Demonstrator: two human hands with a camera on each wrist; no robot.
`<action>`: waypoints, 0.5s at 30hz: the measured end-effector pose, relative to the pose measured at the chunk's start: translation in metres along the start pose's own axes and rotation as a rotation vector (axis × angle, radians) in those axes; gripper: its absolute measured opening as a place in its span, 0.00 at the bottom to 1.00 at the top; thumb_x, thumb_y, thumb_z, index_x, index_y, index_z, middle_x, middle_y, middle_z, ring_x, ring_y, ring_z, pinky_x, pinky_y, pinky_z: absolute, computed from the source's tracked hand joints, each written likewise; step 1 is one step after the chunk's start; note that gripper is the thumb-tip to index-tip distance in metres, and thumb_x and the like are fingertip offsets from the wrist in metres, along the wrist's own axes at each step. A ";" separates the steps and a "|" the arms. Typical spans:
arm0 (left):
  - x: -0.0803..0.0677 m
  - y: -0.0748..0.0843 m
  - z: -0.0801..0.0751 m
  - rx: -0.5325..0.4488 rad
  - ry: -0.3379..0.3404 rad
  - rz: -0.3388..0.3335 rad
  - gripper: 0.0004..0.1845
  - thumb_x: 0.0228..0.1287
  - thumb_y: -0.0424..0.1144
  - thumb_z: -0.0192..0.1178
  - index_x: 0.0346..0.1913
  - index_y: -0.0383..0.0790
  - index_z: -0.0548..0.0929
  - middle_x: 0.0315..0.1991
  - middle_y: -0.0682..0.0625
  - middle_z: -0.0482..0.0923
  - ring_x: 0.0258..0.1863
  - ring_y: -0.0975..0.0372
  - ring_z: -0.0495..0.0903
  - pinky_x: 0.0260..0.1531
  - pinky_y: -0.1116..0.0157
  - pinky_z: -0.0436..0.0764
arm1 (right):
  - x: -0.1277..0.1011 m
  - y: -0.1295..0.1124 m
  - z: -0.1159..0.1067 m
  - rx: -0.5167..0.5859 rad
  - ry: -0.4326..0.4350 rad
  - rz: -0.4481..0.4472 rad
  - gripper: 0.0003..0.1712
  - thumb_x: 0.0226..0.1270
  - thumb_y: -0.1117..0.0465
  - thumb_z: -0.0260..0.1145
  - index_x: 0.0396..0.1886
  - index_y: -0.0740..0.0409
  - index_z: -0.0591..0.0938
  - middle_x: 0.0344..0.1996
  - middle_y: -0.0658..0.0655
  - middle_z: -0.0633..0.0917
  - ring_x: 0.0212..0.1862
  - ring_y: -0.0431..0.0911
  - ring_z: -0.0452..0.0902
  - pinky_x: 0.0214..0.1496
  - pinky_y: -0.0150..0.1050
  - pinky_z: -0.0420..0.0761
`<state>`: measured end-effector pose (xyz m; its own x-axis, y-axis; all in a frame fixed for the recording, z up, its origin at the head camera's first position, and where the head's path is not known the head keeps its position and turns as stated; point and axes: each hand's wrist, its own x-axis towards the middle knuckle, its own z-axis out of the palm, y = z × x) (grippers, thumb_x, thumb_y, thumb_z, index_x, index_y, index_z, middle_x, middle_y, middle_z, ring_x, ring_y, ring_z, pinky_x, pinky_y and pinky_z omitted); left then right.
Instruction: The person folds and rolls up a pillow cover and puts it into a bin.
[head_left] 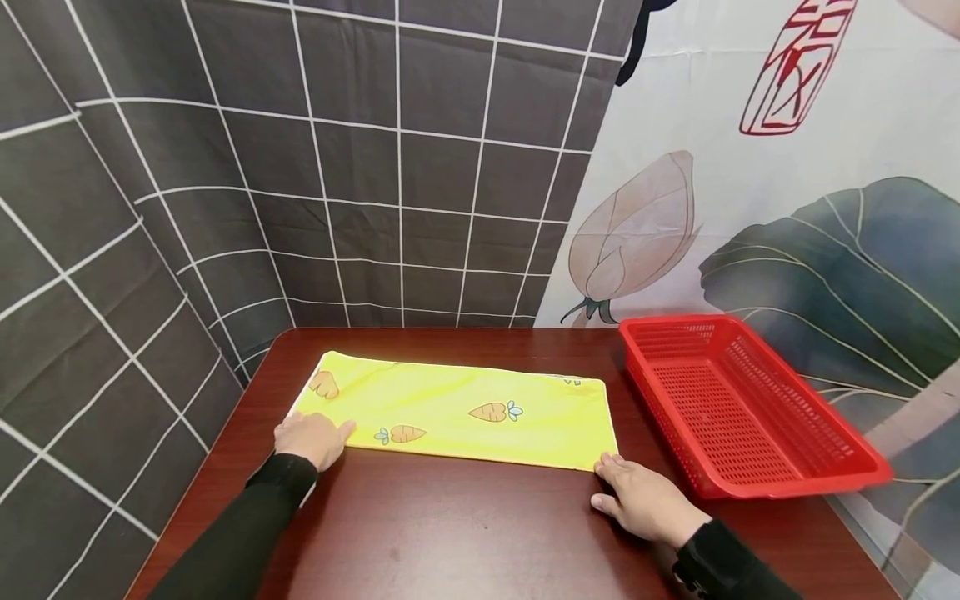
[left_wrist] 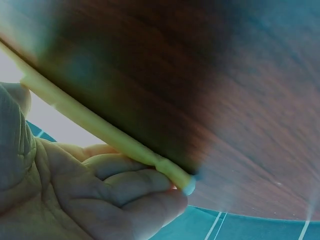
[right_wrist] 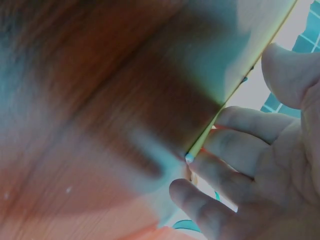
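A yellow cloth (head_left: 450, 408) printed with carrots lies on the table as a long, flat folded strip. My left hand (head_left: 311, 437) rests on its near left corner, thumb spread along the front edge. In the left wrist view, the fingers of the left hand (left_wrist: 115, 192) lie against the folded edge of the cloth (left_wrist: 100, 122). At the near right corner, my right hand (head_left: 641, 500) touches the cloth with its fingertips. The right wrist view shows the right hand (right_wrist: 250, 155) with its fingers spread and the thumb apart, beside the thin cloth edge (right_wrist: 202, 137).
A red plastic basket (head_left: 682, 417) with perforated sides stands at the right of the dark reddish-brown table (head_left: 465, 533). Behind the table hangs a grey cloth with white grid lines (head_left: 442, 175), next to a white one with a flower and leaf print (head_left: 637, 225).
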<state>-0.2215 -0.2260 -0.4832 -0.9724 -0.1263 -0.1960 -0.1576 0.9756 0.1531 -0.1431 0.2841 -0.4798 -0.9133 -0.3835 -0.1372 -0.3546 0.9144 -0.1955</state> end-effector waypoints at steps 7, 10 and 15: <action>0.008 -0.002 0.003 -0.052 0.034 -0.018 0.40 0.74 0.59 0.57 0.57 0.16 0.73 0.57 0.20 0.73 0.62 0.30 0.67 0.69 0.33 0.65 | -0.006 -0.010 0.006 -0.015 0.022 -0.010 0.33 0.72 0.46 0.71 0.65 0.65 0.84 0.68 0.68 0.83 0.70 0.61 0.81 0.70 0.60 0.79; 0.012 -0.006 0.004 -0.054 0.044 -0.008 0.44 0.74 0.60 0.58 0.61 0.12 0.69 0.60 0.18 0.70 0.63 0.29 0.65 0.72 0.33 0.63 | -0.009 -0.015 0.008 -0.042 0.040 -0.042 0.32 0.71 0.46 0.72 0.64 0.65 0.85 0.67 0.68 0.84 0.68 0.61 0.82 0.68 0.59 0.80; 0.027 -0.014 0.007 -0.043 0.055 0.013 0.50 0.74 0.60 0.57 0.67 0.08 0.61 0.65 0.15 0.66 0.67 0.29 0.63 0.75 0.34 0.59 | -0.014 -0.023 0.012 -0.076 0.061 -0.083 0.33 0.71 0.44 0.71 0.64 0.65 0.85 0.65 0.67 0.85 0.66 0.60 0.83 0.67 0.58 0.81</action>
<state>-0.2447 -0.2420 -0.4977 -0.9822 -0.1248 -0.1405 -0.1513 0.9687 0.1967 -0.1196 0.2669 -0.4851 -0.8898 -0.4518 -0.0640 -0.4415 0.8879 -0.1293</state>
